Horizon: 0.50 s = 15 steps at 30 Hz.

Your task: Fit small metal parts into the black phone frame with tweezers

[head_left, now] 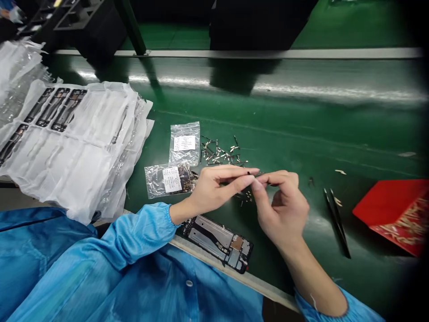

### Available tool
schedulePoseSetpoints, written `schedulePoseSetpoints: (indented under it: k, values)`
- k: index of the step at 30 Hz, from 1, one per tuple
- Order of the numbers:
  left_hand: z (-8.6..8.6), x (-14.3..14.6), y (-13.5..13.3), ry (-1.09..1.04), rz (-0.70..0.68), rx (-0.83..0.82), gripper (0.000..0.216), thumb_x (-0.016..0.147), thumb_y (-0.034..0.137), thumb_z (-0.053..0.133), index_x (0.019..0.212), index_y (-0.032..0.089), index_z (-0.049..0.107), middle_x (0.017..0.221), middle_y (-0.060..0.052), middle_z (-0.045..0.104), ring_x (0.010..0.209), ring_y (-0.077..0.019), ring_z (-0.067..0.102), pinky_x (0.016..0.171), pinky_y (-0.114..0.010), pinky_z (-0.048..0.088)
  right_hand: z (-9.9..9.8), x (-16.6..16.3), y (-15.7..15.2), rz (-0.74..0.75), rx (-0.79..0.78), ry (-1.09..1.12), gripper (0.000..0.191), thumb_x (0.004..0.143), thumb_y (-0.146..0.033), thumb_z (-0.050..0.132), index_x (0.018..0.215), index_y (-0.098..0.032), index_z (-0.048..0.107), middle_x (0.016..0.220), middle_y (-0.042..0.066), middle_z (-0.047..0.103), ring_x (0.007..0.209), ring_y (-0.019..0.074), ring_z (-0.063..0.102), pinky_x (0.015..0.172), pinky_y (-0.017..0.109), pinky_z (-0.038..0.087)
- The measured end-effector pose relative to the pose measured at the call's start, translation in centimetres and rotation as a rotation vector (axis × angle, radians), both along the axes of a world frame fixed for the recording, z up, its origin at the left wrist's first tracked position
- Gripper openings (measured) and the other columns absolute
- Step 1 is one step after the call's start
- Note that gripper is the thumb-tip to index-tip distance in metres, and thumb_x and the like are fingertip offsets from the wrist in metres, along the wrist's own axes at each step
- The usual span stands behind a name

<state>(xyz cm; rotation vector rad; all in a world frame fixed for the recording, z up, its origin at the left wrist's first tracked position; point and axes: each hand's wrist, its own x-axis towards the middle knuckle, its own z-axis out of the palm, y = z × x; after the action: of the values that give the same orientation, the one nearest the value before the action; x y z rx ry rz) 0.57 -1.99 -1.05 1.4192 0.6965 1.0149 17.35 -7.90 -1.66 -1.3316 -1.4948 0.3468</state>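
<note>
My left hand (219, 185) and my right hand (283, 203) meet fingertip to fingertip over the bench. Pinched between both thumbs and forefingers is a small dark strip (257, 173), mostly covered by the fingers. Just beyond them lies a scatter of small black and silver parts (219, 154), with a few tiny pieces (247, 196) below the fingertips. An opened phone body (217, 243) lies face down at the bench's near edge, its inner boards and dark flex cable showing.
Two labelled plastic bags (184, 143) lie left of the loose parts. Stacked white trays (83, 152) hold several phone bodies at the left. Black tweezers (337, 223) and a red box (382, 203) of small pale pieces are on the right. A green post (130, 27) stands at the back.
</note>
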Motion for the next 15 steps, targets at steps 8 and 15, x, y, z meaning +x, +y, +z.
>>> schedulePoseSetpoints:
  k: [8, 15]
  values:
    - [0.1, -0.3, 0.6, 0.151, -0.035, 0.053, 0.029, 0.111, 0.034, 0.062, 0.128, 0.018, 0.08, 0.094, -0.006, 0.082, 0.084, -0.0157, 0.074, 0.086, -0.03, 0.061, 0.1, 1.2, -0.5, -0.038, -0.029, -0.058, 0.006, 0.107, -0.028, 0.066, 0.102, -0.025, 0.065, 0.093, 0.004, 0.069, 0.087, 0.0233, 0.063, 0.083, 0.043, 0.044]
    - [-0.5, -1.3, 1.0, 0.236, -0.198, 0.25, 0.056, 0.116, 0.034, 0.047, 0.168, 0.018, 0.036, 0.079, -0.001, 0.067, 0.075, -0.0173, 0.063, 0.082, -0.033, 0.055, 0.1, 2.6, -0.3, 0.239, -0.123, -0.104, 0.008, 0.108, -0.021, 0.068, 0.113, -0.027, 0.072, 0.097, 0.0, 0.075, 0.086, 0.0192, 0.066, 0.081, 0.039, 0.044]
